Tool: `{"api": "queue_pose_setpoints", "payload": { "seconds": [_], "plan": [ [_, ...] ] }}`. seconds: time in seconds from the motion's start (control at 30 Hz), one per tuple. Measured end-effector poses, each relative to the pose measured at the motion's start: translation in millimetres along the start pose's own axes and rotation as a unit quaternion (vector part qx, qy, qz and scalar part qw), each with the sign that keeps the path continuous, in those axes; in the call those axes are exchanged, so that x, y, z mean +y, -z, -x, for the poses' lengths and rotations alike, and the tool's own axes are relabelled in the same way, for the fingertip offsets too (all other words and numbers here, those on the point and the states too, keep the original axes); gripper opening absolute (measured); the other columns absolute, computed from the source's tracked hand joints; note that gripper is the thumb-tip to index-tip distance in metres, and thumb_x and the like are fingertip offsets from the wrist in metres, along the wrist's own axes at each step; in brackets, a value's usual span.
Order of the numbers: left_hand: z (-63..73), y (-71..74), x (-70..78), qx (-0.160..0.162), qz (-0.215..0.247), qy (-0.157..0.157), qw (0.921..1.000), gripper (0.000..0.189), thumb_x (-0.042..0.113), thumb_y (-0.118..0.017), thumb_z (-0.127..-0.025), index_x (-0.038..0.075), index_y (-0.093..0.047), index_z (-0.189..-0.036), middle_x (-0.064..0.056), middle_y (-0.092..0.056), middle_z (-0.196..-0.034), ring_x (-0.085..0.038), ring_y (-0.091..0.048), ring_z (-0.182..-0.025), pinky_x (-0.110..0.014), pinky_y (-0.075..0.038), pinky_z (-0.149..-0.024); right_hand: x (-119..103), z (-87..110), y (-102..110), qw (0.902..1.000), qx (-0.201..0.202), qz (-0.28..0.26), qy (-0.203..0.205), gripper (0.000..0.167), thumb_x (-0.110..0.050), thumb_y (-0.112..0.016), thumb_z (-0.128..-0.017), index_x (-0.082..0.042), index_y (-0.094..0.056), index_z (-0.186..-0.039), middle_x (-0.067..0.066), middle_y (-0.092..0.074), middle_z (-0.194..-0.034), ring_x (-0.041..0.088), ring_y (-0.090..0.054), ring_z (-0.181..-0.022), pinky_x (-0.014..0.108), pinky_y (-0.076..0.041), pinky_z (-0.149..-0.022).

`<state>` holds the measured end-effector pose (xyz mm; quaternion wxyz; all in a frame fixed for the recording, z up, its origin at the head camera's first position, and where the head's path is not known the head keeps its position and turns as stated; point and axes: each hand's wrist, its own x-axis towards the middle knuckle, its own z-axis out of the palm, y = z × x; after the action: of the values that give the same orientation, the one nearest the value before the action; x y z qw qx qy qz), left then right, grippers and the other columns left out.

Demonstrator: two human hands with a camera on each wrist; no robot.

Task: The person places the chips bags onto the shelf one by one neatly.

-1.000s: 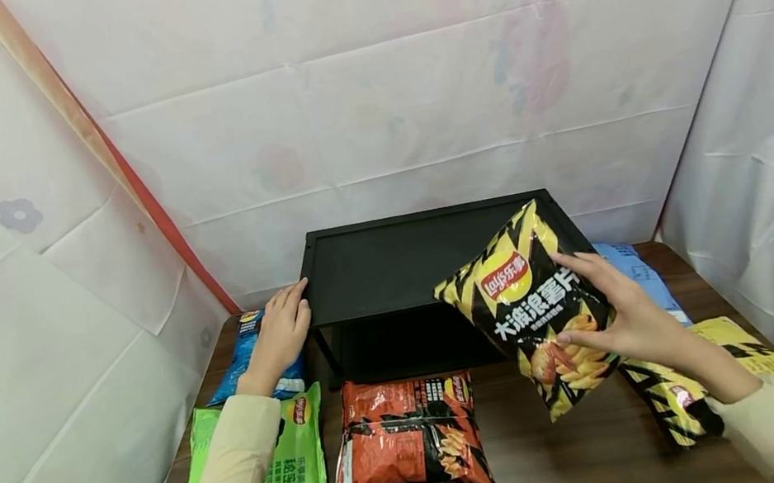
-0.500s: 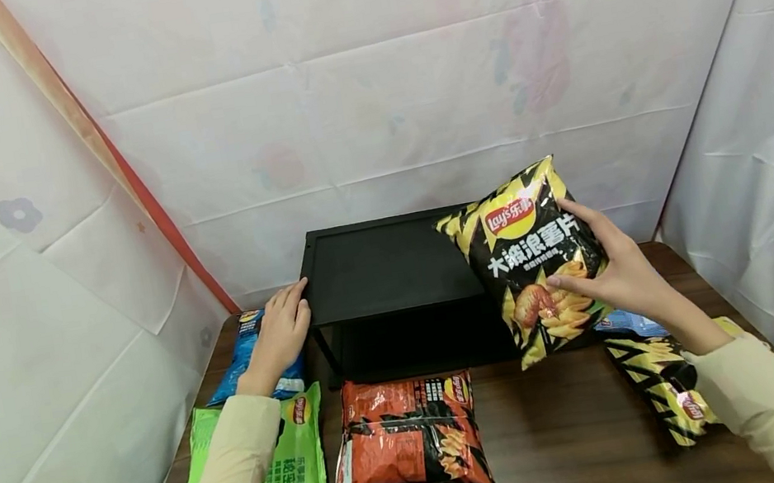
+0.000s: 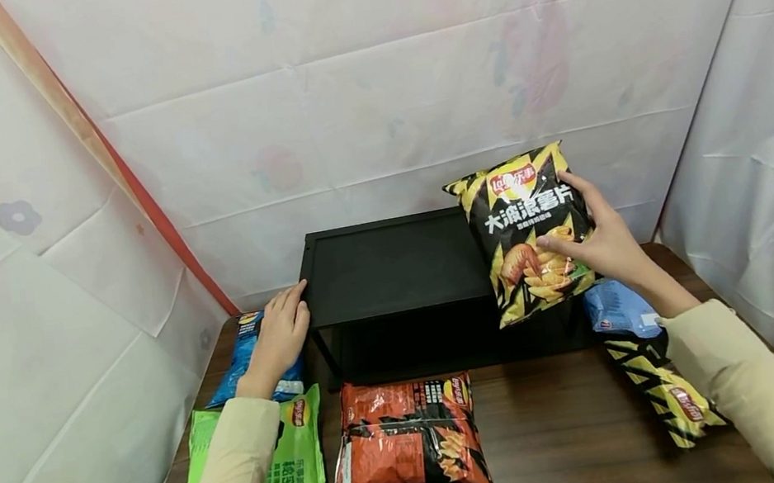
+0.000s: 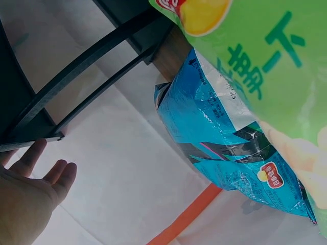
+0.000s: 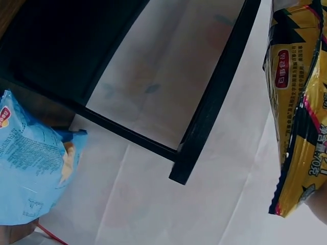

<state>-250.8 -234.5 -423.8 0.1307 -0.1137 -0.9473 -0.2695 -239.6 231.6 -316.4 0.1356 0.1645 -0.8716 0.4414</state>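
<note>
My right hand holds a black and yellow chip bag upright above the right part of a black two-tier shelf. The thumb lies across the bag's front and the other fingers go round its right edge. In the right wrist view, the back of that chip bag shows at the right, with only a bit of the hand. My left hand rests on the shelf's left edge, fingers extended. In the left wrist view, the fingertips of the left hand touch the shelf's edge.
On the brown table lie a red chip bag in front of the shelf and a green one to its left. A blue bag is behind the green. At right are a light blue bag and a black-yellow bag.
My right hand has raised the chip bag, moving it back over the shelf and turning it more upright. The left hand stays on the shelf edge.
</note>
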Motion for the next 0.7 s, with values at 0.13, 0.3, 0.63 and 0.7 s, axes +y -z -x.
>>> {"api": "queue_pose_setpoints", "payload": {
  "seconds": [0.13,0.3,0.63,0.7],
  "plan": [
    [-0.3,-0.2,-0.1,-0.001,0.0,0.0,1.0,0.049,0.032,-0.025,-0.1,0.011,-0.029,-0.145,-0.016,-0.032,-0.145,-0.038,-0.024,-0.134,-0.056,-0.018,-0.108,16,-10.6,-2,0.9998,0.002,-0.004,-0.022,0.09,-0.025,-0.072,-0.078,-0.037,-0.014,-0.146,0.001,-0.004,-0.155,0.032,-0.004,-0.141,0.069,-0.013,-0.101],
    [-0.3,-0.6,0.0,-0.002,0.0,0.0,1.0,0.049,0.033,-0.024,-0.1,0.012,-0.028,-0.145,-0.015,-0.032,-0.145,-0.038,-0.024,-0.134,-0.056,-0.018,-0.108,21,-18.8,-2,0.999,-0.001,-0.019,-0.041,0.089,-0.029,-0.07,-0.079,-0.035,-0.012,-0.146,0.0,-0.002,-0.155,0.029,-0.002,-0.142,0.067,-0.011,-0.104],
    [-0.2,-0.5,0.3,-0.004,0.003,0.0,1.0,0.049,0.033,-0.024,-0.1,0.012,-0.028,-0.145,-0.016,-0.032,-0.146,-0.038,-0.023,-0.134,-0.056,-0.018,-0.108,33,-31.3,-2,0.9956,-0.032,-0.033,-0.082,0.091,-0.036,-0.066,-0.082,-0.031,-0.004,-0.148,0.0,0.006,-0.155,0.03,0.004,-0.142,0.066,-0.01,-0.104],
    [-0.2,-0.2,0.4,-0.004,0.002,0.0,1.0,0.049,0.032,-0.024,-0.1,0.012,-0.028,-0.145,-0.016,-0.031,-0.146,-0.039,-0.023,-0.134,-0.056,-0.018,-0.108,34,-33.4,-2,0.9945,-0.043,-0.032,-0.089,0.091,-0.038,-0.064,-0.083,-0.03,-0.001,-0.148,0.001,0.008,-0.155,0.031,0.005,-0.141,0.066,-0.011,-0.105]
  ]
}}
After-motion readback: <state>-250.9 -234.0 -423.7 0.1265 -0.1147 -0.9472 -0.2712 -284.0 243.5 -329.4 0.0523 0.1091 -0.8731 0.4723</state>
